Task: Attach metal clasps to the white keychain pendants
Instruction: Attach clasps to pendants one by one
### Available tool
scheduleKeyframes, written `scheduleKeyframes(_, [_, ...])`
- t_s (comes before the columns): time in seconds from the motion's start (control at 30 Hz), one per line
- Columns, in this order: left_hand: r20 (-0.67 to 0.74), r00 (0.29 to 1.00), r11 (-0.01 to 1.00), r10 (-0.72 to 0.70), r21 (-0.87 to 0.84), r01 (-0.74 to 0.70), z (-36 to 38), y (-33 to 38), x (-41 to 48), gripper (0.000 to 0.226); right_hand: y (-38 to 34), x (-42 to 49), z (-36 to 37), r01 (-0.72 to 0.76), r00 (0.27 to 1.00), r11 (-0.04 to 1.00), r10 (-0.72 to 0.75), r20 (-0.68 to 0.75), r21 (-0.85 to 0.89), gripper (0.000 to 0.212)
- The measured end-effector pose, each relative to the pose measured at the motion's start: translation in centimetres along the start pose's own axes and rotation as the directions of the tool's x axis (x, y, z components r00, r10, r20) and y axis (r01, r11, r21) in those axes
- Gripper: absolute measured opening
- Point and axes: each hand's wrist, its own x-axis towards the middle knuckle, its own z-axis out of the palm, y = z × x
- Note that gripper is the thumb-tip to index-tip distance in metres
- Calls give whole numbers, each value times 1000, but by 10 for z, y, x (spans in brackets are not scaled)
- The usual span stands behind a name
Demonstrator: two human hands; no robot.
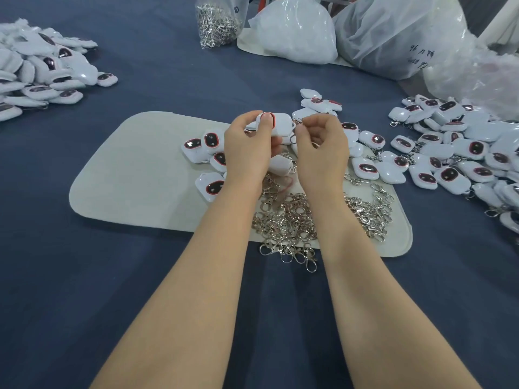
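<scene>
Blue tablecloth (134, 282); left hand (247, 144) tight around white pendant (283, 125), right hand (320, 146) in pinch on half-hidden clasp (293, 138).

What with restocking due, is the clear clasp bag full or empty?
Partly full: the clear bag shows a heap of silver clasps inside.

The surface (84, 290) before me is covered by a dark blue cloth (157, 66) that runs out of view on every side, lightly creased. A pale beige mat (132, 175) with rounded corners lies flat on it at centre. From 12 to 2 o'clock, translucent plastic bags (393, 32) stand bunched at the far side. Lighting is even and diffuse, and shadows are soft.
</scene>
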Motion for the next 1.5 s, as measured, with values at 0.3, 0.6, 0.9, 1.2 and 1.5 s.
scheduleKeyframes(0.3, [55, 989, 978, 138, 149, -144, -2, 3, -3, 14, 2, 0, -3, 114, 993, 986, -117, -11, -124, 10])
scheduleKeyframes(0.6, [140, 926, 822, 350, 428, -376, -4, -3, -3, 28, 7, -1, -4, 211, 973, 928, -169, 159, -306, 10])
scheduleKeyframes(0.9, [209, 882, 746, 423, 472, -470, -2, -5, -6, 30, 10, -1, -4, 194, 974, 930, -145, 174, -311, 11])
scheduleKeyframes(1.2, [172, 916, 822, 363, 404, -402, -2, 0, -4, 33, -2, 5, -5, 28, 982, 990, -1, 191, -138, 18])
scheduleKeyframes(1.5, [-20, 973, 961, 229, 162, -223, 0, 9, -6, 29, -5, 22, -30, -323, 853, 590, 521, -43, 739, 20])
